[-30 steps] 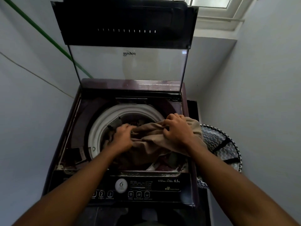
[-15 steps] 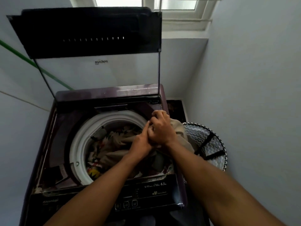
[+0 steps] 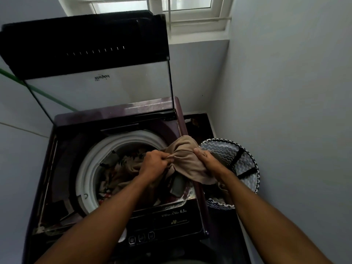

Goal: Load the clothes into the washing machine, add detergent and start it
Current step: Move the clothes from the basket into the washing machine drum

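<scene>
While the lid (image 3: 89,60) stands open, left hand (image 3: 155,163) and right hand (image 3: 206,159) each clench the tan cloth (image 3: 185,159) over the washer (image 3: 118,119) rim, beside the basket (image 3: 245,155)

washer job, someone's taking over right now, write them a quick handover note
Left hand: gripping the tan cloth at its bunched middle.
Right hand: gripping the same cloth at its right edge.
The cloth hangs over the washer's right rim, partly trailing into the drum. Patterned clothes lie in the drum. The lid is up. The basket stands right of the washer.
Done: some clothes loaded.
Left: push the cloth in, check the basket, add detergent, shut the lid, start.
</scene>
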`<action>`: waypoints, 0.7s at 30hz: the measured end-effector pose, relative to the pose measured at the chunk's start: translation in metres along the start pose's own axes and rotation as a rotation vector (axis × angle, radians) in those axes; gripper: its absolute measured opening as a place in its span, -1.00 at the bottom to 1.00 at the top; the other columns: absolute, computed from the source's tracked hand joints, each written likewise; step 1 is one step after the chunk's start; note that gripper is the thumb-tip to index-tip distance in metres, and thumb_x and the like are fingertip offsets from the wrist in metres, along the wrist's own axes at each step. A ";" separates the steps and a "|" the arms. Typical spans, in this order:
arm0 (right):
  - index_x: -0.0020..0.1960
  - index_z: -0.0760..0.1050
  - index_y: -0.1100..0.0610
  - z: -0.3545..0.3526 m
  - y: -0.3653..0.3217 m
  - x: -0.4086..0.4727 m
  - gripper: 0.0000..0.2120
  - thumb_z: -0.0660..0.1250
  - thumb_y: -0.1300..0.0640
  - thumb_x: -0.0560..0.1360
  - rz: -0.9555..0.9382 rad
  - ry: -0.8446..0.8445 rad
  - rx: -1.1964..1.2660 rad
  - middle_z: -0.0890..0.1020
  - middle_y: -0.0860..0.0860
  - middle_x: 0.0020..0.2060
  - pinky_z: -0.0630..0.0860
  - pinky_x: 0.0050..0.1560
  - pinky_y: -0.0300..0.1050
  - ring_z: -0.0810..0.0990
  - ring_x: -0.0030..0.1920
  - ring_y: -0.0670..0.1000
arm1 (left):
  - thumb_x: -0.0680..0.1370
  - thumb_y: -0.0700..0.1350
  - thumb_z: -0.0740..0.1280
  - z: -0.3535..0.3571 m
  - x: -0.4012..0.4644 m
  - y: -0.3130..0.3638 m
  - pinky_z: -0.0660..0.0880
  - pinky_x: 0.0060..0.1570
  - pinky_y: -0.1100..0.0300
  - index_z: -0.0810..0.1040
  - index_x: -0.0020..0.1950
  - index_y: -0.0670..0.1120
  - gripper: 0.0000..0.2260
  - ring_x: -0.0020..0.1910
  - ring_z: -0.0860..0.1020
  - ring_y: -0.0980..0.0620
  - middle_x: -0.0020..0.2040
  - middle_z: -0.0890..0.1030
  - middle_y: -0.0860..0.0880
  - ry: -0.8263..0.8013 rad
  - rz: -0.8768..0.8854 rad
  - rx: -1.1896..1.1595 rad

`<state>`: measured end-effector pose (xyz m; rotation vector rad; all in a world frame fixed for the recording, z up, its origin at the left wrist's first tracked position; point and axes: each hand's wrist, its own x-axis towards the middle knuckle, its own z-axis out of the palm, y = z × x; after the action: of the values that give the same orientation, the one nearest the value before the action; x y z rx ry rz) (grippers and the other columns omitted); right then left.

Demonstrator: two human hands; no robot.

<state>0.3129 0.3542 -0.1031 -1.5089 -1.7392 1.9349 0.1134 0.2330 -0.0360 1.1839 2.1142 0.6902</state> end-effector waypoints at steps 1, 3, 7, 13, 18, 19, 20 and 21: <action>0.14 0.59 0.06 -0.001 -0.002 -0.004 -0.38 0.31 -0.45 0.42 -0.001 0.011 -0.010 0.70 0.03 0.02 0.55 0.22 0.04 0.66 0.08 0.03 | 0.47 -0.04 0.49 0.001 0.000 0.001 0.54 -0.14 0.17 0.73 -0.02 0.01 -0.89 -0.20 0.63 0.11 -0.21 0.72 0.01 0.006 -0.010 0.001; -0.05 0.61 0.07 -0.001 -0.020 -0.017 -0.56 0.29 -0.31 0.52 -0.028 0.063 -0.047 0.68 -0.10 -0.20 0.54 -0.07 -0.21 0.63 -0.16 -0.12 | 0.47 -0.02 0.49 0.000 0.002 0.003 0.53 -0.19 0.18 0.74 -0.04 0.04 -0.90 -0.24 0.62 0.14 -0.26 0.70 0.05 -0.001 -0.004 0.022; -0.41 0.44 0.06 -0.006 -0.052 -0.012 -0.56 0.36 -0.15 0.54 -0.085 0.149 -0.033 0.47 -0.12 -0.51 0.35 -0.38 -0.20 0.40 -0.46 -0.14 | 0.48 -0.02 0.47 -0.007 0.006 0.008 0.40 -0.44 0.43 0.74 -0.05 0.02 -0.90 -0.39 0.56 0.23 -0.36 0.66 0.10 0.056 -0.027 -0.001; -0.23 0.65 0.21 -0.002 -0.133 -0.004 -0.49 0.41 -0.28 0.40 -0.167 0.147 -0.079 0.62 0.01 -0.34 0.48 -0.20 -0.05 0.53 -0.30 -0.03 | 0.52 -0.03 0.44 -0.021 0.010 0.009 0.35 -0.39 0.33 0.73 -0.03 -0.07 -0.86 -0.25 0.57 0.19 -0.23 0.71 -0.04 0.201 -0.117 -0.141; -0.25 0.66 0.17 0.033 -0.179 0.000 -0.54 0.40 -0.24 0.45 -0.207 0.067 -0.079 0.65 0.01 -0.33 0.55 -0.17 -0.03 0.57 -0.29 -0.04 | 0.52 -0.02 0.43 -0.043 0.006 -0.004 0.31 -0.46 0.36 0.71 -0.20 -0.06 -0.84 -0.31 0.47 0.20 -0.35 0.62 -0.02 0.288 -0.146 -0.243; -0.25 0.67 0.16 0.043 -0.183 0.003 -0.56 0.41 -0.23 0.46 -0.207 0.069 -0.064 0.66 0.01 -0.32 0.57 -0.13 0.01 0.58 -0.28 -0.04 | 0.52 0.00 0.43 -0.047 0.004 -0.011 0.31 -0.46 0.33 0.68 -0.25 -0.07 -0.80 -0.32 0.45 0.19 -0.37 0.60 -0.04 0.296 -0.151 -0.242; -0.24 0.67 0.16 0.053 -0.184 0.004 -0.58 0.40 -0.21 0.48 -0.206 0.068 -0.048 0.67 0.00 -0.31 0.57 -0.09 0.02 0.59 -0.27 -0.05 | 0.52 0.01 0.43 -0.050 0.002 -0.017 0.35 -0.42 0.27 0.66 -0.26 -0.11 -0.76 -0.32 0.45 0.18 -0.38 0.60 -0.06 0.300 -0.160 -0.232; -0.21 0.68 0.15 0.063 -0.184 0.005 -0.59 0.39 -0.20 0.49 -0.203 0.061 -0.039 0.68 -0.01 -0.29 0.56 -0.07 0.00 0.60 -0.25 -0.05 | 0.52 0.02 0.42 -0.053 0.000 -0.024 0.41 -0.37 0.18 0.66 -0.24 -0.13 -0.75 -0.32 0.47 0.17 -0.36 0.62 -0.08 0.309 -0.173 -0.224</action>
<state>0.1750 0.3750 0.0326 -1.3299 -1.8348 1.7476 0.0619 0.2139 -0.0167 0.8026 2.2825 1.0526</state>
